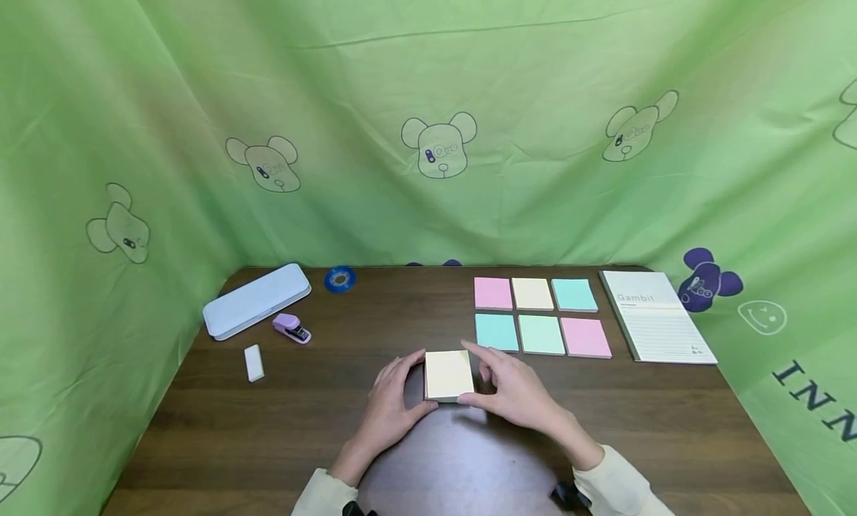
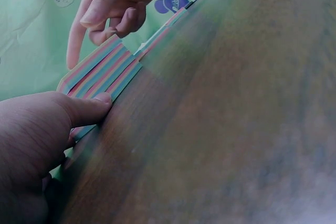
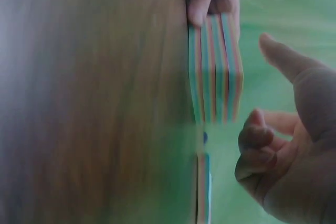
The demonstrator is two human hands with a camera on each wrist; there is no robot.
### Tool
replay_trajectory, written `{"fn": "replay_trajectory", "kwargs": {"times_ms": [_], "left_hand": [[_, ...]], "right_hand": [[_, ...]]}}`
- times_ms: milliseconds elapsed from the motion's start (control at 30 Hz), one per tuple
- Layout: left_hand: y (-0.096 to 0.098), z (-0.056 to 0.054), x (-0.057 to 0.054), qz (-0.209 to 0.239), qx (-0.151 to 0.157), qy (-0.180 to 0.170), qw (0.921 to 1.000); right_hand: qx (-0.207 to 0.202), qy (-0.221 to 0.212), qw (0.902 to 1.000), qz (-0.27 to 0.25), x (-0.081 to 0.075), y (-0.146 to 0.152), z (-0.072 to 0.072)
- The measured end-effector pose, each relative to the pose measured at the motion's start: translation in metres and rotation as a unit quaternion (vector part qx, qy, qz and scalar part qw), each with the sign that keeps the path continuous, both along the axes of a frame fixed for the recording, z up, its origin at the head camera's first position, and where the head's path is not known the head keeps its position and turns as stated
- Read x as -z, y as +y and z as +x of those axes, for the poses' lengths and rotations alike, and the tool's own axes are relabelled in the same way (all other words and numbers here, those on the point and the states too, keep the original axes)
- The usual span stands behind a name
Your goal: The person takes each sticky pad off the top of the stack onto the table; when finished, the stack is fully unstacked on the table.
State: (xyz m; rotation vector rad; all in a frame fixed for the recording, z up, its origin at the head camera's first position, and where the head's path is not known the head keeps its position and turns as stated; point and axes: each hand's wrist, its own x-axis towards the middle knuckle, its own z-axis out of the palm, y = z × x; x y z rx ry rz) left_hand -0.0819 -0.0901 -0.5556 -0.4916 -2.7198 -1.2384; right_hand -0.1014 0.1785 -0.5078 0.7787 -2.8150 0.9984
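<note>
Lying flat, the squarish note stack faces its yellow top upward.

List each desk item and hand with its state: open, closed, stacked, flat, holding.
Sticky-note stack: stacked, held
Left hand: gripping stack
Right hand: beside stack, index extended
Six pads: flat, two rows
Notebook: closed, flat
Pencil case: closed
Tape roll: flat
Eraser: flat
Stapler: unclear

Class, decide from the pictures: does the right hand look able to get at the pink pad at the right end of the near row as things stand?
Probably yes: the right hand appears to hold nothing, and only bare tabletop shows between it and the pink pad.
</note>
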Motion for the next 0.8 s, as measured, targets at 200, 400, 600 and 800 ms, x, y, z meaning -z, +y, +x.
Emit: {"fn": "replay_trajectory", "kwargs": {"times_ms": [200,400,600,800], "left_hand": [[0.001,-0.002,-0.001,-0.017,0.004,0.004,0.9998],[0.001,-0.003,0.000,-0.020,0.006,0.011,0.9997],[0.000,-0.001,0.002,-0.023,0.011,0.025,0.9994],[-0.002,0.000,0.002,-0.012,0.019,0.035,0.9991]], "right_hand": [[0.004,-0.019,0.9996,0.018,0.006,-0.008,0.003],[0.021,-0.018,0.9995,0.016,0.008,-0.013,0.005],[0.029,-0.017,0.9994,0.012,0.009,-0.014,0.006],[0.036,-0.025,0.9990,0.005,0.007,-0.015,0.008]]}}
